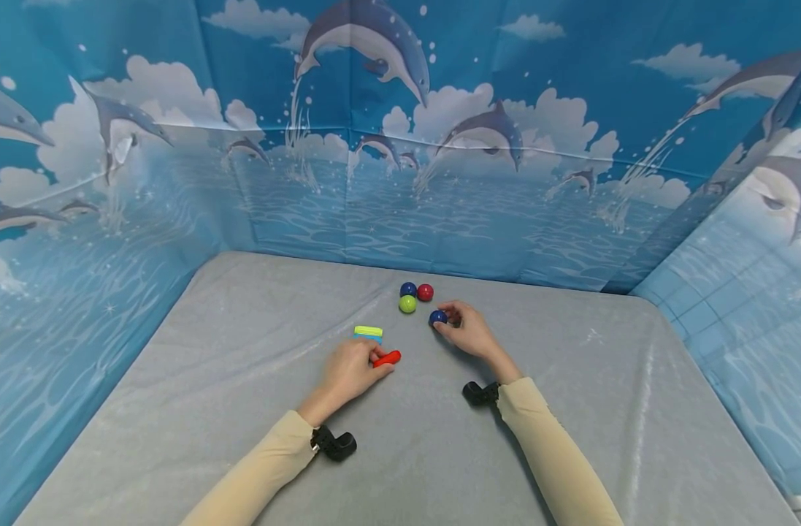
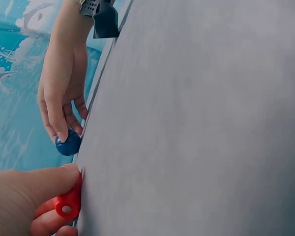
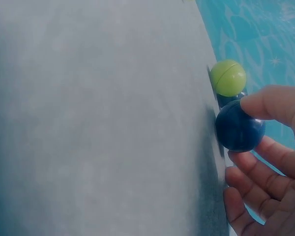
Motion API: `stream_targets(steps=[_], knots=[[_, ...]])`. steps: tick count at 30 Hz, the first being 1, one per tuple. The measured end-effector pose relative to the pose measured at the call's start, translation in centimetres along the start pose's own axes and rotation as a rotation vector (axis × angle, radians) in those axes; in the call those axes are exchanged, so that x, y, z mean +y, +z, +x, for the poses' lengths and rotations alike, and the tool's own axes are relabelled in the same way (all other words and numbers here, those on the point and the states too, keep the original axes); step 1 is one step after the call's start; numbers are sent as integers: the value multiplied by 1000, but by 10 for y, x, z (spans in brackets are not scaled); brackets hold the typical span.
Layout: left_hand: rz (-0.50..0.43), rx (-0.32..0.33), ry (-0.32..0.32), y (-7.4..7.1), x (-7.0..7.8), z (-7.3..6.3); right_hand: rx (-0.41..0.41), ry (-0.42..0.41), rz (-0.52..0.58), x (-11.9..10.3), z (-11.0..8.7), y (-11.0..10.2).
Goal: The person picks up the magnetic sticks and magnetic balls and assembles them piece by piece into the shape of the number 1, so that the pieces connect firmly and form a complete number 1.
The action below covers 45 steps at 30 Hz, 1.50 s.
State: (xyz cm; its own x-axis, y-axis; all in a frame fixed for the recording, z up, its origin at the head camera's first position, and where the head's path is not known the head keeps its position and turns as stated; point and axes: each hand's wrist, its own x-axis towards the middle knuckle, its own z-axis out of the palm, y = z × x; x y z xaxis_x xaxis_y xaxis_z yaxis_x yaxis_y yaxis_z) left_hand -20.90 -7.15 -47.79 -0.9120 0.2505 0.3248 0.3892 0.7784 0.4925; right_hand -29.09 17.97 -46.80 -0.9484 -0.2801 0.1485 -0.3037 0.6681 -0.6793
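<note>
My left hand (image 1: pixel 350 369) holds a short red rod-like piece (image 1: pixel 388 358) between thumb and fingers; the left wrist view shows a round hole in the end of this red piece (image 2: pixel 71 202). To its right, my right hand (image 1: pixel 469 334) pinches a glossy dark blue ball (image 1: pixel 437 318) with the thumb on one side and fingertips on the other, as the right wrist view of the blue ball (image 3: pixel 240 126) shows. Just beyond it, a lime green ball (image 1: pixel 407 304), a second dark blue ball (image 1: pixel 408 289) and a red ball (image 1: pixel 425 292) sit close together.
Just beyond the left hand lies a small yellow-green and light blue item (image 1: pixel 369 332), partly covered by that hand. A grey cloth covers the table (image 1: pixel 242 307). Blue dolphin-print curtains (image 1: pixel 400 212) stand along its back and sides.
</note>
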Motion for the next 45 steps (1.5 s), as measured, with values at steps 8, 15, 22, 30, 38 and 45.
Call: stream_targets(steps=[8,15,22,30,38,45], knots=[[-4,-16,-1,5,9,3,0,15,45,1,-1,-1],[1,-4,3,10,12,4,-11,-3,42,4,-1,-1],[13,-4,-2,15,15,5,-27,-16,39,5,-4,-1],[-4,6,1,18,19,6,-56,-26,31,4,-5,-3],[-11,6,-24,23,22,8,-57,-24,52,5,-6,-4],[-18,-13,-48,26,26,10,-46,9,91,7,-6,-3]])
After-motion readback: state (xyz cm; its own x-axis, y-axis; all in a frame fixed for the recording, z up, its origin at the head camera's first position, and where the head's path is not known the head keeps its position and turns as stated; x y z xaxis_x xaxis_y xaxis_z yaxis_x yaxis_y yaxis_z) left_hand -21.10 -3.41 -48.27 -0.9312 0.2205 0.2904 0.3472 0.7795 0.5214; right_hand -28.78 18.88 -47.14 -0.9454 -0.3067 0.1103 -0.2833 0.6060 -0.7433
